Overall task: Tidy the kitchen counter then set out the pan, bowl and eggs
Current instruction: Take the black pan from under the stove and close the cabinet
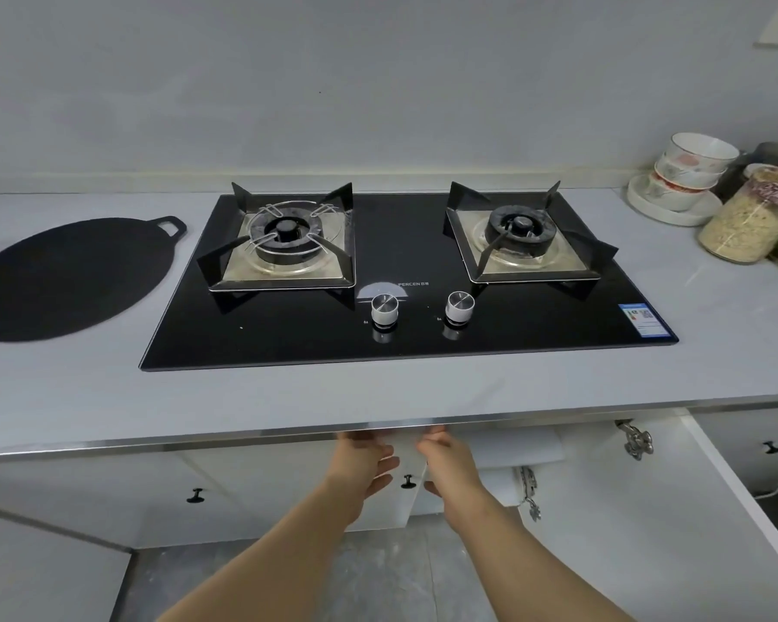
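Note:
A flat black pan [64, 280] with a small loop handle lies on the grey counter [378, 397], left of the hob. Stacked white patterned bowls [692, 168] stand on a white plate [647, 204] at the far right. No eggs are in view. Both hands are below the counter's front edge, at a white cabinet door [406, 460] with a black knob. My left hand [364, 464] rests flat on the door's front, fingers apart. My right hand [445, 464] wraps fingers and thumb around the door's free edge.
A black glass two-burner gas hob [405, 334] with two knobs fills the middle of the counter. A jar of grain [746, 222] stands beside the bowls. Another cabinet door [715, 496] at the right stands wide open, hinges showing. A socket plate sits on the wall, top right.

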A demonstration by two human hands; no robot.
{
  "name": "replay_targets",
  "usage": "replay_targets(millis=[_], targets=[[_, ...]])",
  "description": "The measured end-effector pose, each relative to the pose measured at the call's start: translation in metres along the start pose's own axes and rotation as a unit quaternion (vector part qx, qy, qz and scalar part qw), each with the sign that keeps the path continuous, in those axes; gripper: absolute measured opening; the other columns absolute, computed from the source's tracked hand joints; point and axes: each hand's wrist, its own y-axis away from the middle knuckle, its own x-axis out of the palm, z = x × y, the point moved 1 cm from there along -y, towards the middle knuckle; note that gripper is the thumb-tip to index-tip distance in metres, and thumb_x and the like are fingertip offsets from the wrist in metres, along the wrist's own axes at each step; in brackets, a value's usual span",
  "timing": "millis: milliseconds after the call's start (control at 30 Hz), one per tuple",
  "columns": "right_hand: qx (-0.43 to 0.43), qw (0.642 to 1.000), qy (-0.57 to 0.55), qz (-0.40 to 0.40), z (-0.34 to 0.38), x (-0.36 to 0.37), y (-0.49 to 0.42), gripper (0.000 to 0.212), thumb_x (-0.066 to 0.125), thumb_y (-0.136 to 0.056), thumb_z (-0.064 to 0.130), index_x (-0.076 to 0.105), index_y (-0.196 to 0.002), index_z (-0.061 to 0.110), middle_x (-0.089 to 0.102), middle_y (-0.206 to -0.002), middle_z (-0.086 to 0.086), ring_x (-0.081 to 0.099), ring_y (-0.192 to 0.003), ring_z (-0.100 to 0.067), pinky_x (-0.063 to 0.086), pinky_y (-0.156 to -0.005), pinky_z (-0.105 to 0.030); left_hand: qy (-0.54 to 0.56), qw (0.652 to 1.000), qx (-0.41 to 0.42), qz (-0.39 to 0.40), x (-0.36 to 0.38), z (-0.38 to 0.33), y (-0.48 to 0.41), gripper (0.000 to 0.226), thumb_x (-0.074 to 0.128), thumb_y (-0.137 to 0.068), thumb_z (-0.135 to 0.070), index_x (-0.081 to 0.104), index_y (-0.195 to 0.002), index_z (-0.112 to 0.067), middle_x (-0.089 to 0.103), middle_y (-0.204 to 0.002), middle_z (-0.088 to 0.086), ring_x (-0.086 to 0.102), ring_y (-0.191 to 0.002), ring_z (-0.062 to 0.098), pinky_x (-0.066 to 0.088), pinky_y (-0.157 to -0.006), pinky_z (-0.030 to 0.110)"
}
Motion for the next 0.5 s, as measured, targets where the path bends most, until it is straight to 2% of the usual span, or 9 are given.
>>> replay_targets(millis=[133,267,367,433,500], targets=[[-0.027,0.999,0.020,0.013,-0.005,0.002,0.003,0.025,0.043,-0.093,0.007,0.057,-0.114,0.011,0.052,-0.098,-0.001,0.043,-0.070,-0.006,0.037,-0.057,-0.020,-0.016,1.000,0.002,0.009,0.004,0.007,0.002,0.012,0.039,-0.097,-0.005,0.040,-0.108,-0.011,0.057,-0.084,0.003,0.061,-0.083,0.023,0.046,-0.067,0.026],[-0.033,0.999,0.005,-0.013,-0.018,-0.014,0.008,0.019,0.043,-0.093,0.007,0.058,-0.099,0.016,0.052,-0.081,0.008,0.046,-0.070,-0.005,0.042,-0.064,-0.022,-0.069,0.997,0.017,0.025,0.022,0.013,0.009,0.010,0.039,-0.097,-0.005,0.044,-0.105,-0.009,0.056,-0.079,0.003,0.056,-0.067,0.015,0.043,-0.061,0.023],[-0.035,0.998,0.017,-0.040,-0.039,-0.044,0.014,0.022,0.043,-0.093,0.009,0.063,-0.102,0.014,0.056,-0.089,0.003,0.049,-0.081,-0.014,0.039,-0.077,-0.027,-0.096,0.994,0.032,0.038,0.046,0.020,0.024,0.014,0.035,-0.096,0.001,0.044,-0.102,-0.007,0.053,-0.074,0.005,0.051,-0.059,0.014,0.039,-0.051,0.019],[-0.026,0.998,0.013,-0.057,-0.053,-0.070,0.023,0.020,0.045,-0.092,0.009,0.063,-0.096,0.015,0.058,-0.094,-0.001,0.051,-0.088,-0.018,0.039,-0.077,-0.028,-0.125,0.990,0.047,0.048,0.065,0.031,0.036,0.014,0.036,-0.094,0.002,0.044,-0.101,-0.007,0.053,-0.074,0.005,0.050,-0.059,0.013,0.038,-0.052,0.020],[-0.018,0.997,0.001,-0.075,-0.066,-0.102,0.033,0.017,0.045,-0.090,0.008,0.061,-0.089,0.016,0.060,-0.091,-0.004,0.053,-0.085,-0.021,0.038,-0.072,-0.029,-0.136,0.987,0.063,0.053,0.089,0.046,0.051,0.014,0.037,-0.094,0.001,0.045,-0.099,-0.008,0.053,-0.074,0.006,0.050,-0.058,0.014,0.036,-0.054,0.023]])
